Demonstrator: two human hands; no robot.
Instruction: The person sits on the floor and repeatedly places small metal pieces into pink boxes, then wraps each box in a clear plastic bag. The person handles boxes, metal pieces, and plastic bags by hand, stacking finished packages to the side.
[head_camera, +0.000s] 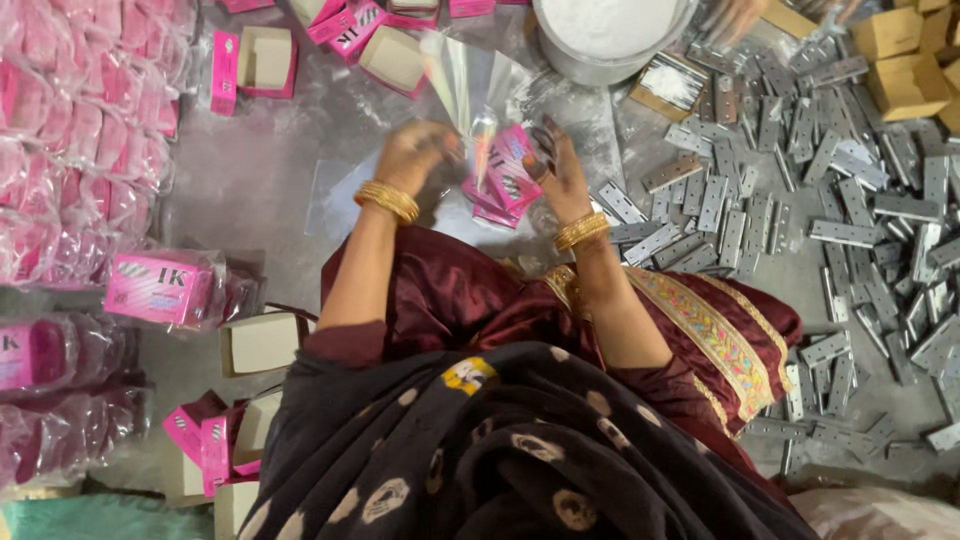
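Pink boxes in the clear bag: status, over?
Left hand gripping clear plastic bag. Right hand holding small pink cardboard boxes at its mouth. Grey metal hinges piled right, nothing blocking.

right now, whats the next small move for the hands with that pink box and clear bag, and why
Probably push the pink box deeper into the clear plastic bag: the right hand grips the box, the left hand pinches the bag.
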